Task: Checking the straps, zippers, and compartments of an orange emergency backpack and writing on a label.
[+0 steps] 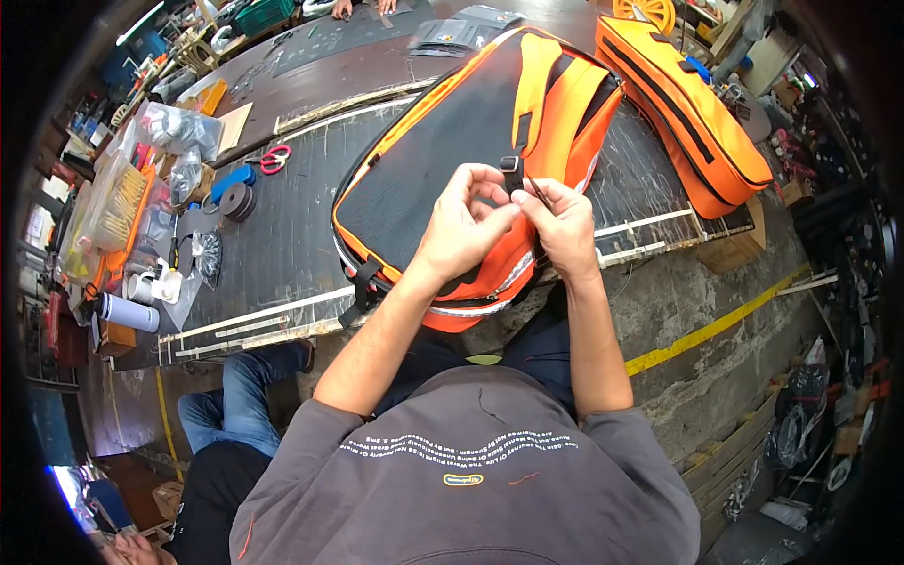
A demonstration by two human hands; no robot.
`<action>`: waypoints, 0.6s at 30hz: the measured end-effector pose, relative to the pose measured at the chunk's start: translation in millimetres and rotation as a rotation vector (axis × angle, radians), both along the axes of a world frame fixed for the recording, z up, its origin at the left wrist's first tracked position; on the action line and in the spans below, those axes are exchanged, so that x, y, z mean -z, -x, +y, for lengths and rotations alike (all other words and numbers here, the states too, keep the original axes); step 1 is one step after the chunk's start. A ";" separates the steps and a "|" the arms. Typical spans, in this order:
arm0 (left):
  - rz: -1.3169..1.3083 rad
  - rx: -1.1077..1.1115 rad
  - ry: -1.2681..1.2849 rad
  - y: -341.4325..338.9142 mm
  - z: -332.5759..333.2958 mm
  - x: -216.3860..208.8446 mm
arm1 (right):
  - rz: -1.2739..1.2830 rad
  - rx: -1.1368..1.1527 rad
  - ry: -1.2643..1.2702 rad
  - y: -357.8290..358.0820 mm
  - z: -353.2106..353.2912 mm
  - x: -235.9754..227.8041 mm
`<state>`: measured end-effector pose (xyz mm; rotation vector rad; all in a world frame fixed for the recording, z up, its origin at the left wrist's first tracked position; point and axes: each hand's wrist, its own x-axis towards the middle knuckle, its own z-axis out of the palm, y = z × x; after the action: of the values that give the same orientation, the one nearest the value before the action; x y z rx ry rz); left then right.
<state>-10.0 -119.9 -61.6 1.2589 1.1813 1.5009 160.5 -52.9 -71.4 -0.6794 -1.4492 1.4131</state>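
Observation:
An orange and black backpack [419,141] lies on the dark table in front of me, its black padded panel and orange shoulder straps [534,89] facing up. A black plastic strap buckle [510,166] sits at the end of one shoulder strap. My left hand [468,224] is closed beside it, fingers curled around the black webbing strap [513,183] just below the buckle. My right hand [565,224] pinches a thin dark end of the webbing between thumb and forefinger. The thumbs nearly meet, and the fingers partly hide the webbing.
A long orange bag [687,118] lies to the right. At left are red-handled scissors [274,160], a black tape roll [237,201], a white cylindrical container [128,313] and plastic bins [113,212]. Another person's hands [363,8] show at the far edge; someone in jeans [247,395] sits at left.

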 end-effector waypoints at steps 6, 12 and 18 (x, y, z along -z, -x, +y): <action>0.025 0.178 0.044 3.8 5.8 -9.5 | 0.035 -0.089 0.022 -9.6 6.4 8.4; -0.081 0.074 0.089 4.0 14.2 -11.6 | 0.018 -0.054 0.044 -8.0 5.3 3.8; -0.056 -0.081 -0.023 -4.9 14.6 -5.8 | -0.040 0.105 -0.186 -8.2 -1.4 0.6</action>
<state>-5.1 -105.3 -55.9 1.1885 1.1939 1.6029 168.6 -54.3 -72.0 -0.6586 -1.5322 1.1735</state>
